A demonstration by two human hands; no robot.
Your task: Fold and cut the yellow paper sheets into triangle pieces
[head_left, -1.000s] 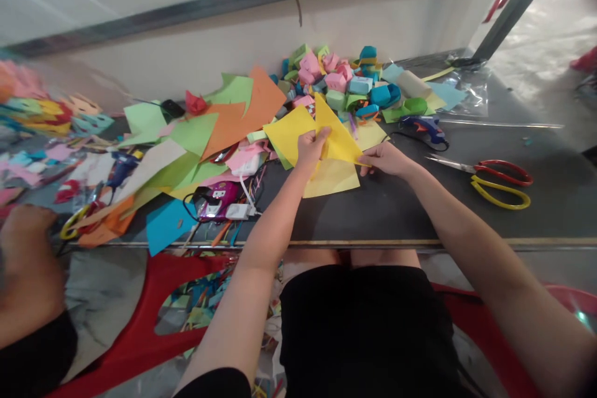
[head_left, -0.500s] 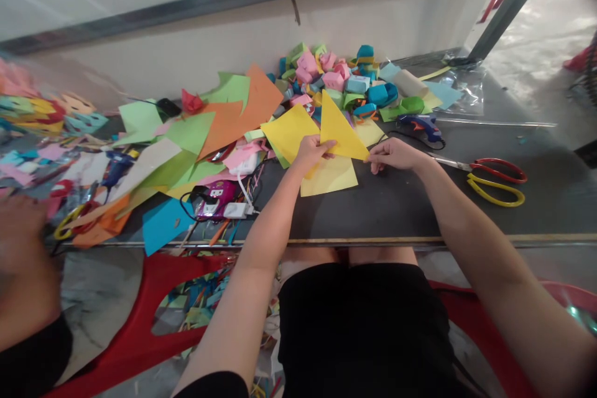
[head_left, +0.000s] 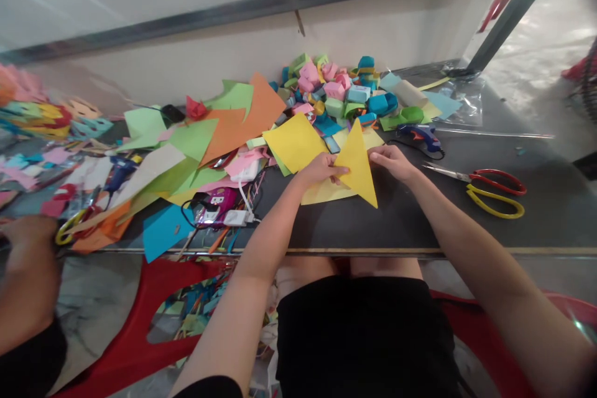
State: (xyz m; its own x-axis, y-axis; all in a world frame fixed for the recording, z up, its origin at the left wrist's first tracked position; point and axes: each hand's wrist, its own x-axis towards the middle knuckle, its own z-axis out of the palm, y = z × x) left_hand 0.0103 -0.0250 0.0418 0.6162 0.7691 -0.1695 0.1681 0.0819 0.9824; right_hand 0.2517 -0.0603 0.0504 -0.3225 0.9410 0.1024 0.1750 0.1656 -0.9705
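Observation:
A folded yellow paper triangle is held up over the table, its tips pointing away from me and toward me. My left hand pinches its left side between thumb and fingers. On the opposite edge, the closed fingertips of my right hand meet the paper. Beneath them lies a pale yellow sheet, partly covered by the triangle and my hand. A brighter yellow sheet rests just beyond my left hand. Scissors with one red and one yellow handle lie to the right of my right hand.
Small folded paper pieces are heaped at the back. A blue glue gun lies right of them. Leftward are a purple power strip, green sheets and an orange sheet. At far left is another person's arm.
The yellow triangle has turned, and one tip now points toward me. My right hand has shifted from its lower right corner to its right edge.

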